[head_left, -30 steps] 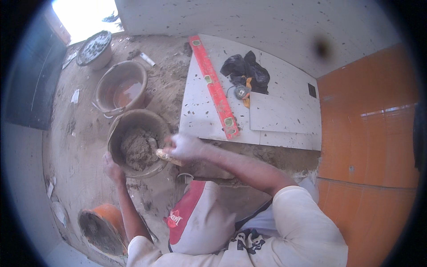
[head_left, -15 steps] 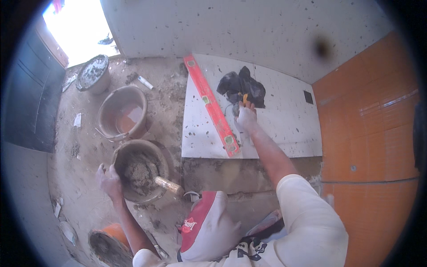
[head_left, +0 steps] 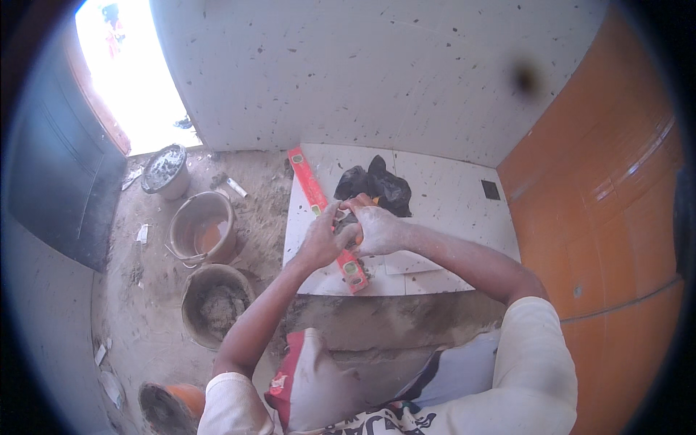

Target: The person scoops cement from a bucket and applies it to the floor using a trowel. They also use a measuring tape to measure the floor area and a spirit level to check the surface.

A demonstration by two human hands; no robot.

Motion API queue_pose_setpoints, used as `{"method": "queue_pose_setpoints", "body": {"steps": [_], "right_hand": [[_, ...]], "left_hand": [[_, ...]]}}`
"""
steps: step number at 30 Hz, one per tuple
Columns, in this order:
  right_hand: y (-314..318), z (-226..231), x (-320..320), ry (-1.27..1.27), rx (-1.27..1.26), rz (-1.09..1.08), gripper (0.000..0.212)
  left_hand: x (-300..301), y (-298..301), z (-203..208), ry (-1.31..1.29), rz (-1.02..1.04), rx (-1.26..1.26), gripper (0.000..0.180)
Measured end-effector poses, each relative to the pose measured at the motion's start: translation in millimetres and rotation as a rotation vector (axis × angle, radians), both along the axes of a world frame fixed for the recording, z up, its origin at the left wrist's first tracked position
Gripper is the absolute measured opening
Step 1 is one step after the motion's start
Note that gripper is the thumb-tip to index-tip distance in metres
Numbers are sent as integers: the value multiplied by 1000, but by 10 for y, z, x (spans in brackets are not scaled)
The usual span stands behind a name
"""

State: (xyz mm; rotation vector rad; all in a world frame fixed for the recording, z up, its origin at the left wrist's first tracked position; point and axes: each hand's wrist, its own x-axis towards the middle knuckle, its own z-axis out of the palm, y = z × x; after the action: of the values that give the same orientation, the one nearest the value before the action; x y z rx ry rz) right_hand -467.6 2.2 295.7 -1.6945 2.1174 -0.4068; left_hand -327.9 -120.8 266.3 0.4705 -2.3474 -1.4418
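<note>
My left hand (head_left: 323, 238) and my right hand (head_left: 382, 230) meet over the white tiles (head_left: 460, 250), fingers curled from both sides round a small dark grey and orange object (head_left: 346, 222). My fingers cover much of it, so its kind is unclear. Beneath my hands lies a red spirit level (head_left: 307, 181), its middle partly hidden by them. A crumpled black plastic bag (head_left: 389, 190) rests on the tiles just beyond my right hand.
Left on the dirt floor are a mortar bucket (head_left: 217, 312), a bucket with reddish liquid (head_left: 206, 225), a far grey-filled bucket (head_left: 167, 170) and an orange bucket (head_left: 185, 397). A speckled wall (head_left: 348, 80) bounds the tiles behind, an orange-tiled wall (head_left: 594, 210) on the right.
My left hand has left the mortar bucket's rim and joined my right hand over the spirit level. My right hand has drawn back from the black bag with the small object. The view has tilted up.
</note>
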Motion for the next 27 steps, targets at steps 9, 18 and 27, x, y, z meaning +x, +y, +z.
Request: {"method": "queue_pose_setpoints", "body": {"steps": [9,18,27], "right_hand": [[796,-198,-274,-736,-508,-228,92],[1529,-263,-371,-1046,-565,-174,71],[2270,-444,-843,-699,-372,-288,93]], "left_hand": [[-545,783,254,-3,36,615,46],[-678,1764,746,-127,144,1030,35],[-1318,1613,250,-372,-339,547,19]]}}
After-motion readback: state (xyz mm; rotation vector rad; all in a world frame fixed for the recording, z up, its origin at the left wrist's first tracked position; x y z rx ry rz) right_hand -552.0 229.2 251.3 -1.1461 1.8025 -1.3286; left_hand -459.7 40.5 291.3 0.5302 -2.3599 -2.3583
